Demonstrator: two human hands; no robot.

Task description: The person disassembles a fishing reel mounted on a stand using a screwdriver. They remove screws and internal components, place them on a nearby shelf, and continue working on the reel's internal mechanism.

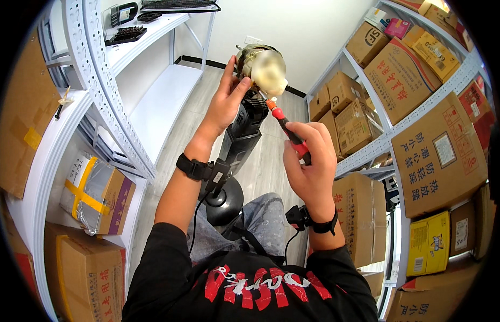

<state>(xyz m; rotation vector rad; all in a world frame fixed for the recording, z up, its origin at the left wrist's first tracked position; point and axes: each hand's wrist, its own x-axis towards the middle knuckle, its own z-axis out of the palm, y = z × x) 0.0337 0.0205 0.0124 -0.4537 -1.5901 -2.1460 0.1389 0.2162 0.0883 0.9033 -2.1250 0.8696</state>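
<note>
My left hand (228, 95) grips the side of a round motor-like unit (244, 60) with a pale cream cap, thumb towards me. The unit sits at the top of a black upright column (240, 137), which rises from a round black base (224, 201) between my legs. My right hand (313, 161) is closed around a red and black screwdriver (287, 130). The screwdriver points up and left, its shaft reaching the underside of the unit beside my left fingers. Whether its tip sits in a screw is too small to tell.
Shelving with cardboard boxes (403, 80) stands close on the right. On the left, a white rack (169, 102) carries a black case of bits (125, 35), and a nearer shelf holds a taped box (97, 193). A white wall with a socket (254, 40) is ahead.
</note>
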